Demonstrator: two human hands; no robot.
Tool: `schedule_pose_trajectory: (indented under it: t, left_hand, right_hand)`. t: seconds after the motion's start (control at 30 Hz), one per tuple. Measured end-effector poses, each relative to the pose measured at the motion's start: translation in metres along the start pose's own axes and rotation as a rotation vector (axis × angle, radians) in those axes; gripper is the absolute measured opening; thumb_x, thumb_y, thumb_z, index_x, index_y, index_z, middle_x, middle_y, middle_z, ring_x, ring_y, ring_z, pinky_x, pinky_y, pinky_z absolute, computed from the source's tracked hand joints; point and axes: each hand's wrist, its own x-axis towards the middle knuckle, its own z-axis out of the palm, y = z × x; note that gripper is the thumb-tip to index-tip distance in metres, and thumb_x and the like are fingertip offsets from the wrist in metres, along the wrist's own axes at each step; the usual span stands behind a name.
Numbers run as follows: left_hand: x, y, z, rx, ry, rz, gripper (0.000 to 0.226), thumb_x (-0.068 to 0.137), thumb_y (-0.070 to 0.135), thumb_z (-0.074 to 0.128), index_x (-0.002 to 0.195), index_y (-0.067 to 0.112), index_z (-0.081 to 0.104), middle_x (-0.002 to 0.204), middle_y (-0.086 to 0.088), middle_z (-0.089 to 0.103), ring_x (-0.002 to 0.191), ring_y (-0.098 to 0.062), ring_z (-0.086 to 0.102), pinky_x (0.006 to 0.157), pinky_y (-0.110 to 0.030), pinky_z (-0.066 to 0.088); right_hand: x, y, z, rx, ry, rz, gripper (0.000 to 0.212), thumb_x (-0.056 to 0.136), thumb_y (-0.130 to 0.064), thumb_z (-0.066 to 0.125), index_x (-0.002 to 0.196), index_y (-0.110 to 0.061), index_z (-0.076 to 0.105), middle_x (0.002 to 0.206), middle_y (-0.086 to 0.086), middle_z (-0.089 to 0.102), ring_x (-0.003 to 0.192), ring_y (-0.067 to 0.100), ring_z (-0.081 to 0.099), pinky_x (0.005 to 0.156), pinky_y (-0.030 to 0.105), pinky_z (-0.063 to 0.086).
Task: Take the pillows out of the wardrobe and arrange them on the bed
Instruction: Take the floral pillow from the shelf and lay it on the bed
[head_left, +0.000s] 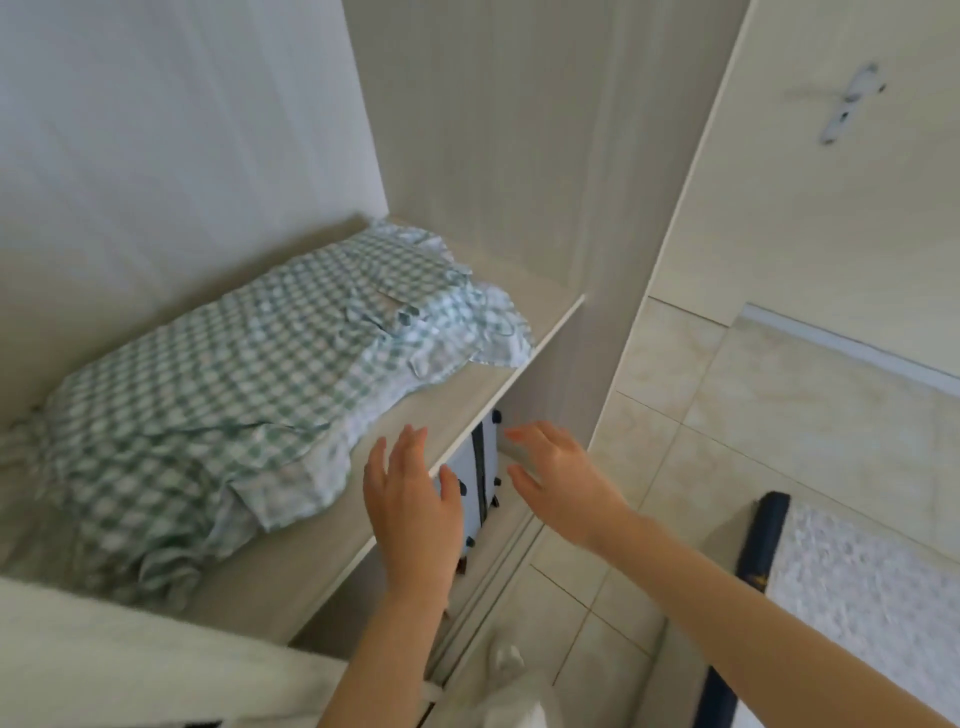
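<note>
Both hands up in front of the wardrobe, empty, nothing gripped. Left hand has fingers spread and straight, palm down, hovering at the front lip of the shelf. Right hand sits just to its right, fingers loosely apart, palm turned toward the left hand, over the gap below the shelf edge.

Under and between the hands I see a pale blue suitcase with dark trim, standing in the lower compartment. Not my concern.

Ahead and left of the left hand, close to its fingertips, lies the pillow in a green-and-white check cover. It rests flat on the shelf, long axis running away from me, and fills most of the depth. The cover is loose and rumpled, with a frilled edge drooping toward the shelf lip. I cannot tell whether it is one pillow or two stacked.

My read on handling: light, soft, compressible, not fragile. The loose cover would slide over the filling if I pinch cloth alone. Better to press one hand into each long side, or scoop under the near end, and grip the stuffing itself.

Beyond the right hand: tiled floor, well apart.
</note>
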Motion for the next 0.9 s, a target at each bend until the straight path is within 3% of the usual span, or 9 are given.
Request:
schedule_pose_trajectory:
  t: [0.17,0.37,0.47,0.6,0.77,0.9]
  left_hand:
    - [0.039,-0.005,0.013,0.118,0.088,-0.023,0.051,0.086,0.011,0.066,0.135,0.008,0.051,0.147,-0.009,0.048,0.144,-0.031,0.029,0.117,-0.053,0.017]
    - [0.048,-0.020,0.023,0.135,0.093,-0.108,0.059,0.078,0.005,0.072,0.135,0.008,0.052,0.149,-0.009,0.046,0.144,-0.032,0.027,0.114,-0.059,0.021]
    - [0.051,-0.031,0.023,0.153,0.101,-0.162,0.066,0.073,0.002,0.076,0.134,0.010,0.052,0.148,-0.009,0.046,0.143,-0.033,0.028,0.112,-0.060,0.023]
    - [0.070,-0.034,0.020,0.198,0.167,-0.222,0.067,0.074,0.001,0.076,0.135,0.011,0.051,0.147,-0.010,0.047,0.143,-0.034,0.027,0.110,-0.064,0.026]
    - [0.104,-0.032,0.022,0.276,0.298,-0.256,0.072,0.073,-0.002,0.072,0.137,0.015,0.044,0.150,-0.011,0.043,0.147,-0.032,0.020,0.115,-0.062,0.013]
    - [0.130,-0.039,0.032,0.368,0.311,-0.352,0.083,0.075,0.006,0.074,0.146,0.019,0.034,0.155,-0.006,0.037,0.148,-0.030,0.019,0.115,-0.063,0.011]
  right_hand:
    - [0.094,-0.021,-0.003,-0.112,-0.012,-0.232,0.045,0.095,-0.019,0.053,0.138,-0.008,0.046,0.138,0.010,0.050,0.130,0.028,0.042,0.107,0.032,0.033]
    - [0.176,-0.026,0.017,-0.172,0.010,-0.445,0.048,0.086,-0.012,0.065,0.131,-0.002,0.052,0.133,0.018,0.054,0.127,0.038,0.046,0.108,0.044,0.038]
    - [0.201,-0.022,0.030,-0.253,-0.023,-0.514,0.059,0.084,-0.016,0.069,0.136,-0.003,0.047,0.140,0.019,0.049,0.137,0.042,0.036,0.114,0.049,0.030]
    - [0.229,-0.013,0.039,-0.333,-0.068,-0.580,0.073,0.080,-0.022,0.074,0.143,-0.005,0.041,0.147,0.016,0.044,0.140,0.045,0.028,0.110,0.057,0.033]
    - [0.255,0.001,0.044,-0.401,-0.049,-0.688,0.081,0.074,-0.032,0.078,0.144,-0.014,0.040,0.148,0.010,0.045,0.139,0.039,0.034,0.114,0.053,0.025]
    - [0.277,0.019,0.044,-0.433,-0.029,-0.770,0.086,0.072,-0.030,0.078,0.146,-0.017,0.038,0.149,0.008,0.044,0.138,0.036,0.036,0.115,0.052,0.027]
